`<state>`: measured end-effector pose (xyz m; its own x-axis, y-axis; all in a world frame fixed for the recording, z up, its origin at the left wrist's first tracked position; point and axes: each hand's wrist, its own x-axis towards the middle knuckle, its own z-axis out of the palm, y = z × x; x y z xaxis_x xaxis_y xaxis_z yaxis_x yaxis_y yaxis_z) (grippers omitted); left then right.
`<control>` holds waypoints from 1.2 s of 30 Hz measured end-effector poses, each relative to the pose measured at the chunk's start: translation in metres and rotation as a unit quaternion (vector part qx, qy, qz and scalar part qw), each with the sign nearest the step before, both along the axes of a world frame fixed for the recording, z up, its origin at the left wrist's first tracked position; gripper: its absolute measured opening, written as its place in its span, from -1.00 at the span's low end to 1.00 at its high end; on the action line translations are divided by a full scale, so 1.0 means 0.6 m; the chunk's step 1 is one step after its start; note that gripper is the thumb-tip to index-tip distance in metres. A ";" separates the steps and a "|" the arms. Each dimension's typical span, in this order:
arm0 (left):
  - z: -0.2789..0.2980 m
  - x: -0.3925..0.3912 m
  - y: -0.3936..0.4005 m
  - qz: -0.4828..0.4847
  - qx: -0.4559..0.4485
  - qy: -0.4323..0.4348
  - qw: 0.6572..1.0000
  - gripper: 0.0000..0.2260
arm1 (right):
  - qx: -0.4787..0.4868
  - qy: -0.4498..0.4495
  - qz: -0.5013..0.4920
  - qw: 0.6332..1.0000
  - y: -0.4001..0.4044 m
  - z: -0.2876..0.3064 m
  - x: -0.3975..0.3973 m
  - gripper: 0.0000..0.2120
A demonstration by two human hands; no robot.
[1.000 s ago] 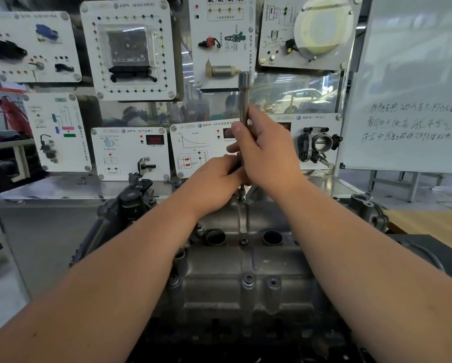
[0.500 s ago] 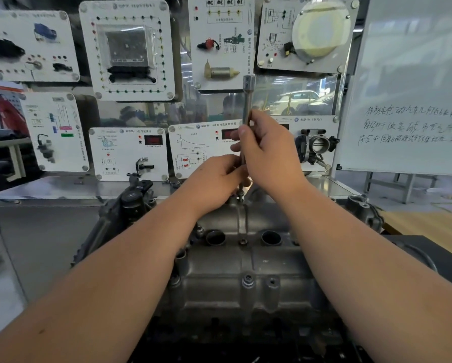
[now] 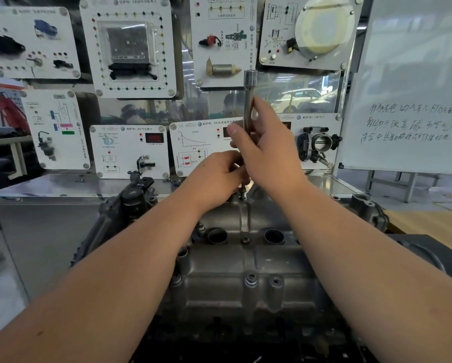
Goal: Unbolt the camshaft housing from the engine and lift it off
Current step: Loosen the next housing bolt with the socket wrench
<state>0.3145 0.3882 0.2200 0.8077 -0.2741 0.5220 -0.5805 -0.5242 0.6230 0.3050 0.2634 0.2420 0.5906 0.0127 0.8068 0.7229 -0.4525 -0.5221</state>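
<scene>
Grey cast-metal camshaft housing (image 3: 245, 260) sits on top of the dark engine (image 3: 120, 218), centre of view, near the camera. Two round open bores face up along its middle line, with a small bolt head (image 3: 245, 240) between them. Two raised bolt bosses stand on the near face.

Long slim silver socket extension bar (image 3: 249, 100) stands upright over the far edge of the housing. Its socket end is at the top; its lower tip (image 3: 243, 191) meets a fastener on the housing's far rim.

Right hand (image 3: 266, 150): fingers and thumb curled round the middle of the bar, clamped on it. Thumb lies on the left side of the shaft.

Left hand (image 3: 217, 174): lower down, just left of the bar's foot, fingertips pinching the bar close above the housing. The exact contact is partly hidden by the right hand.

Both forearms reach in from the near edge, one on either side of the housing.

Far side: a metal-topped desk (image 3: 62, 184) carries upright white training panels (image 3: 128, 45) with mounted car parts; a throttle body (image 3: 319, 142) is fixed to the panel at right. A whiteboard with handwriting (image 3: 413, 121) stands at far right.
</scene>
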 end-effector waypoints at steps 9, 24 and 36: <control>-0.004 0.006 -0.001 -0.008 0.004 -0.022 1.000 -0.81 | 0.012 -0.009 0.014 1.000 -0.005 -0.002 0.006 -0.56; -0.002 0.001 -0.002 0.013 0.023 -0.018 0.999 -0.83 | 0.019 0.006 -0.004 1.000 -0.004 -0.003 0.004 -0.52; -0.001 -0.001 -0.003 0.004 -0.001 -0.019 1.000 -0.82 | -0.006 0.016 -0.031 0.999 -0.002 0.002 0.003 -0.65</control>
